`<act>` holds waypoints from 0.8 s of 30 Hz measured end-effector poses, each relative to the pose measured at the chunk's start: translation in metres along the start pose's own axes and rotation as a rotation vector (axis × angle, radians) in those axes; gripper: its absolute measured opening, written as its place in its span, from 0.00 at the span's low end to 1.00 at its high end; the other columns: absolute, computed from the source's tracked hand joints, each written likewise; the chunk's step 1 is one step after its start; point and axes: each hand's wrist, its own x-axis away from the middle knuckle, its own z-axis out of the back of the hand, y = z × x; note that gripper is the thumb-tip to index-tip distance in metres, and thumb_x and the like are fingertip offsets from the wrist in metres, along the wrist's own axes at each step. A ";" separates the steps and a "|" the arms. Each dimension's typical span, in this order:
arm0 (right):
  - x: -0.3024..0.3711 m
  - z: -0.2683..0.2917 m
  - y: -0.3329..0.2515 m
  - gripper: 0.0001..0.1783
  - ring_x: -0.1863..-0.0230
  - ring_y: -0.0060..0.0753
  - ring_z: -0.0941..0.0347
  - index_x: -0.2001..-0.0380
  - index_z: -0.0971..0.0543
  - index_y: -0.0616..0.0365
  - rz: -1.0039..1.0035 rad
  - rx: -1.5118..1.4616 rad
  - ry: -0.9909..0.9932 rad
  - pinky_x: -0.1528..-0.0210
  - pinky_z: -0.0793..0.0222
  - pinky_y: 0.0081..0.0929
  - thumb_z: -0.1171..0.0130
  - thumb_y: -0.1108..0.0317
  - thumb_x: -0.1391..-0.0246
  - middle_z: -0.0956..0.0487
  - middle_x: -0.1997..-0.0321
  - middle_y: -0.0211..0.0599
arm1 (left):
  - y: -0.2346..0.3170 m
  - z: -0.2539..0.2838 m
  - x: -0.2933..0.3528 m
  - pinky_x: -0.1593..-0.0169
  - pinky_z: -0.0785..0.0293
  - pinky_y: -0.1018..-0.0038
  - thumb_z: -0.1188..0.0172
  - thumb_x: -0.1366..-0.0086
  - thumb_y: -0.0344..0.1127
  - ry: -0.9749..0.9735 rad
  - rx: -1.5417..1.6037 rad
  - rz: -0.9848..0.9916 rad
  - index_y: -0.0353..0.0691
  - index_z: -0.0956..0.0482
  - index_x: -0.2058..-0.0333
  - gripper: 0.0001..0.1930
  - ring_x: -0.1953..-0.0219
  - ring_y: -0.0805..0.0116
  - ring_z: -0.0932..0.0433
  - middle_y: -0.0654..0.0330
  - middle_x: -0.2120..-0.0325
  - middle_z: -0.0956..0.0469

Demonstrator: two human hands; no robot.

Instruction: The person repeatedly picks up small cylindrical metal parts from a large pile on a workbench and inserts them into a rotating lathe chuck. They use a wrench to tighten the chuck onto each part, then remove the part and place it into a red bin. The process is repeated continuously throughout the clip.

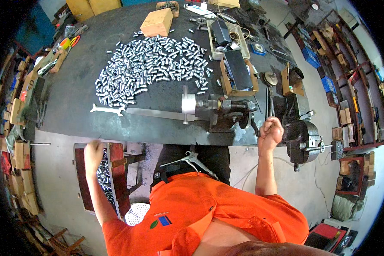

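My left hand (93, 154) reaches down into a dark red box (115, 170) below the bench edge, resting on the small silver metal cylinders (103, 175) inside; its fingers are hidden. My right hand (271, 130) is closed around the black lever handle (254, 126) of a small bench machine (226, 110), whose round silver chuck (188, 103) faces left. A large pile of the same silver cylinders (153, 66) is spread across the dark bench top (72, 102).
A silver wrench (107, 110) and a long steel rule (153, 113) lie before the machine. Wooden blocks (157, 22), trays of tools (237, 70) and a black vise (303, 136) stand to the right. An air gun (192, 160) hangs at my waist.
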 end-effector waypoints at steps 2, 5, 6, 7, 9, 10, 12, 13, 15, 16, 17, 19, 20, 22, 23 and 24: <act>0.005 0.018 0.018 0.19 0.87 0.13 0.48 0.73 0.29 0.65 -0.086 -0.019 0.061 0.89 0.57 0.10 0.44 0.56 0.58 0.36 0.85 0.26 | 0.038 -0.006 -0.017 0.66 0.30 0.69 0.48 0.48 0.32 0.021 0.021 -0.059 0.32 0.25 0.71 0.09 0.70 0.54 0.24 0.48 0.75 0.25; -0.010 0.020 0.050 0.10 0.86 0.13 0.46 0.74 0.29 0.63 -0.083 -0.011 0.201 0.88 0.55 0.11 0.48 0.65 0.54 0.34 0.84 0.25 | 0.123 -0.048 -0.075 0.66 0.30 0.68 0.50 0.46 0.38 -0.041 0.192 -0.310 0.35 0.25 0.70 0.12 0.70 0.55 0.25 0.49 0.74 0.25; -0.010 0.017 0.055 0.06 0.87 0.13 0.46 0.74 0.29 0.63 -0.119 0.018 0.257 0.88 0.54 0.11 0.53 0.72 0.54 0.34 0.83 0.24 | 0.139 -0.072 -0.088 0.66 0.30 0.68 0.50 0.46 0.39 -0.081 0.265 -0.339 0.37 0.24 0.69 0.12 0.70 0.56 0.25 0.50 0.75 0.25; -0.018 0.016 0.059 0.07 0.87 0.13 0.46 0.74 0.28 0.63 -0.146 0.029 0.241 0.88 0.54 0.11 0.56 0.74 0.55 0.34 0.84 0.24 | 0.175 -0.076 -0.100 0.66 0.31 0.66 0.50 0.47 0.39 -0.248 0.305 -0.258 0.39 0.24 0.69 0.12 0.70 0.55 0.25 0.50 0.77 0.25; -0.027 0.013 0.066 0.08 0.87 0.13 0.46 0.74 0.28 0.62 -0.165 0.068 0.282 0.88 0.54 0.11 0.58 0.74 0.56 0.34 0.84 0.24 | 0.216 -0.105 -0.114 0.67 0.31 0.64 0.49 0.49 0.39 -0.109 0.208 -0.437 0.39 0.24 0.73 0.11 0.71 0.55 0.25 0.50 0.79 0.25; -0.027 0.001 0.060 0.08 0.88 0.13 0.47 0.74 0.28 0.61 -0.188 0.075 0.281 0.89 0.54 0.12 0.58 0.75 0.57 0.34 0.84 0.24 | 0.222 -0.126 -0.123 0.67 0.30 0.65 0.48 0.50 0.40 -0.077 0.183 -0.437 0.39 0.24 0.72 0.12 0.72 0.54 0.25 0.50 0.78 0.25; -0.025 0.005 0.059 0.08 0.88 0.14 0.46 0.74 0.28 0.63 -0.177 0.081 0.279 0.89 0.55 0.12 0.58 0.74 0.56 0.34 0.85 0.24 | 0.241 -0.154 -0.136 0.66 0.30 0.65 0.47 0.51 0.41 -0.091 0.145 -0.407 0.40 0.24 0.70 0.13 0.71 0.53 0.25 0.50 0.76 0.24; -0.022 -0.001 0.055 0.08 0.88 0.14 0.46 0.74 0.28 0.63 -0.175 0.115 0.305 0.89 0.55 0.12 0.58 0.74 0.55 0.34 0.85 0.25 | 0.249 -0.160 -0.139 0.64 0.30 0.65 0.46 0.52 0.41 -0.132 0.128 -0.366 0.40 0.24 0.70 0.13 0.69 0.54 0.25 0.50 0.74 0.24; -0.019 0.005 0.056 0.08 0.88 0.15 0.46 0.74 0.29 0.65 -0.161 0.083 0.301 0.89 0.54 0.12 0.58 0.74 0.55 0.35 0.86 0.26 | 0.253 -0.171 -0.140 0.63 0.30 0.63 0.45 0.54 0.40 -0.148 0.038 -0.408 0.40 0.26 0.67 0.15 0.67 0.53 0.26 0.49 0.73 0.25; -0.018 0.007 0.056 0.08 0.88 0.15 0.46 0.74 0.29 0.65 -0.152 0.079 0.289 0.89 0.55 0.12 0.58 0.74 0.55 0.35 0.86 0.26 | 0.253 -0.175 -0.142 0.64 0.31 0.63 0.45 0.55 0.39 -0.147 0.018 -0.417 0.39 0.27 0.68 0.15 0.68 0.52 0.26 0.49 0.73 0.25; -0.018 0.008 0.055 0.08 0.88 0.15 0.47 0.75 0.29 0.65 -0.145 0.075 0.274 0.89 0.55 0.12 0.58 0.74 0.55 0.35 0.86 0.26 | 0.253 -0.178 -0.143 0.64 0.31 0.62 0.45 0.55 0.37 -0.145 -0.002 -0.422 0.39 0.28 0.68 0.14 0.68 0.52 0.26 0.48 0.74 0.25; -0.015 0.008 0.054 0.08 0.88 0.14 0.47 0.75 0.29 0.65 -0.135 0.062 0.287 0.89 0.55 0.12 0.58 0.74 0.54 0.36 0.86 0.25 | 0.249 -0.175 -0.142 0.66 0.31 0.62 0.45 0.57 0.34 -0.158 0.070 -0.454 0.39 0.30 0.70 0.12 0.69 0.52 0.26 0.49 0.75 0.25; -0.014 0.007 0.053 0.07 0.88 0.14 0.47 0.75 0.29 0.64 -0.132 0.055 0.291 0.89 0.56 0.12 0.57 0.74 0.53 0.36 0.86 0.25 | 0.247 -0.174 -0.138 0.66 0.31 0.61 0.47 0.57 0.32 -0.165 0.074 -0.479 0.38 0.31 0.71 0.11 0.70 0.51 0.26 0.49 0.76 0.25; -0.015 0.005 0.052 0.07 0.88 0.14 0.47 0.75 0.29 0.64 -0.148 0.069 0.284 0.88 0.56 0.12 0.57 0.73 0.52 0.36 0.86 0.25 | 0.245 -0.169 -0.134 0.67 0.31 0.61 0.48 0.56 0.30 -0.169 0.075 -0.523 0.38 0.31 0.72 0.09 0.71 0.51 0.26 0.50 0.77 0.25; -0.015 0.005 0.052 0.07 0.88 0.14 0.47 0.75 0.29 0.63 -0.156 0.076 0.280 0.88 0.56 0.12 0.56 0.73 0.52 0.36 0.86 0.25 | 0.244 -0.168 -0.133 0.68 0.31 0.61 0.48 0.56 0.31 -0.170 0.073 -0.543 0.38 0.31 0.73 0.09 0.71 0.51 0.26 0.50 0.77 0.25; -0.016 0.008 0.054 0.07 0.88 0.14 0.47 0.75 0.28 0.63 -0.144 0.073 0.247 0.88 0.56 0.12 0.56 0.72 0.51 0.36 0.86 0.24 | 0.246 -0.166 -0.132 0.68 0.31 0.61 0.48 0.55 0.31 -0.168 0.072 -0.565 0.38 0.31 0.73 0.08 0.71 0.52 0.26 0.50 0.77 0.25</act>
